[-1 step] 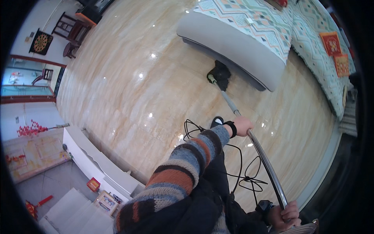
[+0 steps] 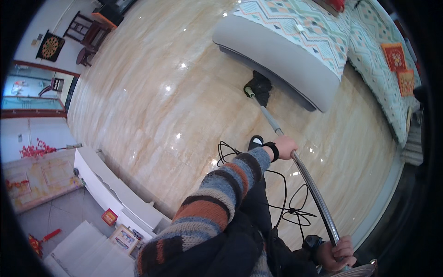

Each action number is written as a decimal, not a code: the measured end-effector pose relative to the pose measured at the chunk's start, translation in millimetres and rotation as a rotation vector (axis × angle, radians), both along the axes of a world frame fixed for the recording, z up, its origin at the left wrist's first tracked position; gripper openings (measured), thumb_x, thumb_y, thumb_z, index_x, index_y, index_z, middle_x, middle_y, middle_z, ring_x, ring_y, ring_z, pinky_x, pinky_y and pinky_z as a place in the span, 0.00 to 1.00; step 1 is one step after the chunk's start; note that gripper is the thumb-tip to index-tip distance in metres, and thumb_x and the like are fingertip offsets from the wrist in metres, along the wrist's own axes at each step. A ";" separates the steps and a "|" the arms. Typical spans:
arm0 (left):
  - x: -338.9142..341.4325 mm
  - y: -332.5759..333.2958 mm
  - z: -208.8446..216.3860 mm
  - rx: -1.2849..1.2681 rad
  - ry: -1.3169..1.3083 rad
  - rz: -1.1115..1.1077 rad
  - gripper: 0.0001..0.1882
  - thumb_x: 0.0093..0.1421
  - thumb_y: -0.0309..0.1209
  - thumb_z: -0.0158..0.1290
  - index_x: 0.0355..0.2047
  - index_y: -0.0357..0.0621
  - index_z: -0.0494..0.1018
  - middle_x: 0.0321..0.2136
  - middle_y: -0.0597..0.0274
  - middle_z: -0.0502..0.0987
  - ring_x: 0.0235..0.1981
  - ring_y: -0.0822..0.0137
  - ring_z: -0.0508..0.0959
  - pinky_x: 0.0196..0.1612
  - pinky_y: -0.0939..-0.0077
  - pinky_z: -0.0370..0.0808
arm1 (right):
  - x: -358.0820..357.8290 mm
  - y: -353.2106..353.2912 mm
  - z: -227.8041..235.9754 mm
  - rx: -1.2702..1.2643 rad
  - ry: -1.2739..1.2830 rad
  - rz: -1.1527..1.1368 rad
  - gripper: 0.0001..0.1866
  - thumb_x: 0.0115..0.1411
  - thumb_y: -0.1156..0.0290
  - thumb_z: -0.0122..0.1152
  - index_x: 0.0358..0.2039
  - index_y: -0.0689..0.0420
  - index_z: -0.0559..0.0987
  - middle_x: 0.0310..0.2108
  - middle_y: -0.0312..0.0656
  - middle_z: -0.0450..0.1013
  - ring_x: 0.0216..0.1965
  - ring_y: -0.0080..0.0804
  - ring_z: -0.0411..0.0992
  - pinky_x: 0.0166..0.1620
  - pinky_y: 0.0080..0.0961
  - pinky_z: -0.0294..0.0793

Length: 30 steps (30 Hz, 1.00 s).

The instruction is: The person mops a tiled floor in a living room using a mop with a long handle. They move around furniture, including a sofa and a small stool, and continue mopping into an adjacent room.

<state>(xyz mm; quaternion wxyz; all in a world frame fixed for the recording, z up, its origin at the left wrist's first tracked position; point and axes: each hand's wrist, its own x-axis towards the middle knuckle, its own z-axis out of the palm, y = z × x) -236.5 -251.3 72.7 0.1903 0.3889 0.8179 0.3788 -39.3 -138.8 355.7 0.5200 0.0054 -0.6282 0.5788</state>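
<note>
A mop (image 2: 310,175) with a long metal pole slants from the lower right up to the middle of the head view. Its dark, wet-looking mop head (image 2: 259,87) lies on the floor beside the grey sofa base (image 2: 277,62). My left hand (image 2: 287,147), below a striped knit sleeve and a black wristband, is wrapped around the middle of the pole. Near the lower edge my right hand (image 2: 336,254) grips the pole's upper end, with its fingers curled round it.
Loops of black cable (image 2: 291,211) lie on the glossy tiled floor (image 2: 152,115) near my shoe (image 2: 255,142). A long white cabinet (image 2: 115,189) stands at the left. Patterned covers (image 2: 295,27) drape the sofa. Dark chairs (image 2: 87,30) are at the far left.
The mop head has shifted slightly left relative to the sofa, and the view has moved a little. Both hands keep their grip on the pole.
</note>
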 end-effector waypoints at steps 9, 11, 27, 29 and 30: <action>-164.1 -114.7 -31.2 -0.112 0.157 0.331 0.04 0.36 0.33 0.52 0.14 0.48 0.70 0.18 0.57 0.72 0.27 0.53 0.72 0.29 0.58 0.68 | -201.2 -33.3 -50.6 -0.113 -0.084 0.298 0.12 0.55 0.68 0.42 0.16 0.52 0.57 0.10 0.33 0.52 0.13 0.23 0.53 0.25 0.27 0.55; -192.6 -143.4 -41.1 -0.147 0.150 0.373 0.04 0.36 0.32 0.52 0.13 0.48 0.70 0.18 0.58 0.72 0.27 0.53 0.72 0.29 0.58 0.68 | -231.1 -45.9 -67.6 -0.162 -0.133 0.378 0.12 0.55 0.68 0.43 0.17 0.53 0.58 0.10 0.34 0.53 0.14 0.25 0.55 0.26 0.29 0.57; -359.5 -260.3 -75.4 -0.035 0.259 0.708 0.06 0.34 0.30 0.53 0.14 0.50 0.66 0.17 0.62 0.69 0.26 0.56 0.70 0.30 0.63 0.65 | -425.9 -125.2 -78.3 -0.012 -0.319 0.788 0.12 0.55 0.65 0.44 0.18 0.52 0.59 0.14 0.34 0.54 0.19 0.26 0.56 0.35 0.35 0.59; -384.8 -276.0 -71.0 0.035 0.255 0.783 0.06 0.33 0.30 0.53 0.14 0.50 0.67 0.18 0.62 0.70 0.26 0.56 0.70 0.30 0.63 0.66 | -463.4 -138.3 -72.1 0.016 -0.298 0.832 0.11 0.56 0.66 0.42 0.18 0.52 0.59 0.14 0.34 0.53 0.18 0.26 0.55 0.34 0.34 0.58; -399.4 -280.3 -65.6 0.052 0.231 0.819 0.04 0.36 0.30 0.53 0.14 0.49 0.68 0.18 0.61 0.71 0.28 0.56 0.71 0.31 0.63 0.66 | -487.8 -143.6 -66.1 0.052 -0.270 0.861 0.10 0.56 0.67 0.40 0.18 0.52 0.58 0.13 0.33 0.52 0.18 0.25 0.54 0.34 0.32 0.57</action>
